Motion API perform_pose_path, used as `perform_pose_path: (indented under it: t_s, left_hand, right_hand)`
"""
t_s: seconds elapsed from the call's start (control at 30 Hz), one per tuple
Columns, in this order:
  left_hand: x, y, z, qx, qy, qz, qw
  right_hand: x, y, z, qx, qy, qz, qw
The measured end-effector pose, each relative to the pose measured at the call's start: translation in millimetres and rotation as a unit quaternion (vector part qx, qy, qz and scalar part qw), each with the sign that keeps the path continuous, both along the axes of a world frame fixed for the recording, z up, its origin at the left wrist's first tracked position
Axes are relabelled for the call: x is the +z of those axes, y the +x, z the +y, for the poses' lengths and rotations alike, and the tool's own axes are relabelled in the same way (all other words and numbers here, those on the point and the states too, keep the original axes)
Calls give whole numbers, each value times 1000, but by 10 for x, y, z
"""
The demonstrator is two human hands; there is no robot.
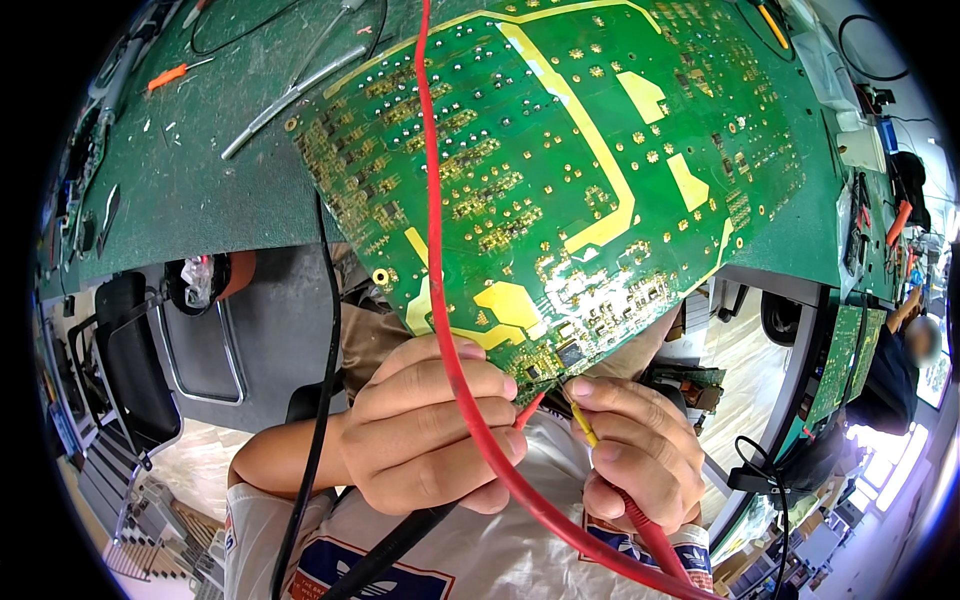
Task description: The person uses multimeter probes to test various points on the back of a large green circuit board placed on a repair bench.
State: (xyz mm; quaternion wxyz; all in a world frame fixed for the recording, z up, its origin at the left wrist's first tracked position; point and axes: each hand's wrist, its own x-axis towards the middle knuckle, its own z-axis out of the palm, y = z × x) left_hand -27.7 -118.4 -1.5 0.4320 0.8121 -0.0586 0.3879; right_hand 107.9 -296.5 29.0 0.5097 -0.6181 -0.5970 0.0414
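A large green circuit board (500,170) with gold traces and many small parts overhangs the bench's near edge. Its near corner lies between my hands. My left hand (435,425) is closed beside that corner, around a thin probe with a red tip (530,411); a thick black cable (395,548) runs from below this hand. My right hand (640,450) pinches a yellow probe (582,422), whose fine metal tip is at the board's edge by a black chip (570,353). Whether either tip touches the board is hard to tell. A ribbed red lead leaves the right hand below.
A thick red cable (436,220) crosses over the board and in front of my left hand. A thin black cable (325,350) hangs at left. An orange screwdriver (170,76) and a metal rod (290,103) lie on the green bench (200,200). Another person (890,370) is at far right.
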Motion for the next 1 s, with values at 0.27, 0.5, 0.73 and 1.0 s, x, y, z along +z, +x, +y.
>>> perform_pose_path:
  t_s: [0.27,0.5,0.73,1.0]
  left_hand:
    - [-17,12,5,-5,6,-5,1000]
    - [30,31,45,-49,26,-2,998]
    - [101,21,79,-77,10,7,997]
    - [-7,-40,-16,-58,-6,2,998]
  right_hand:
    - [-13,-25,17,-17,-4,-17,1000]
    - [-3,-36,18,-36,-1,-29,999]
    - [-47,-127,37,-80,5,-13,997]
    - [-147,-128,49,-69,46,13,996]
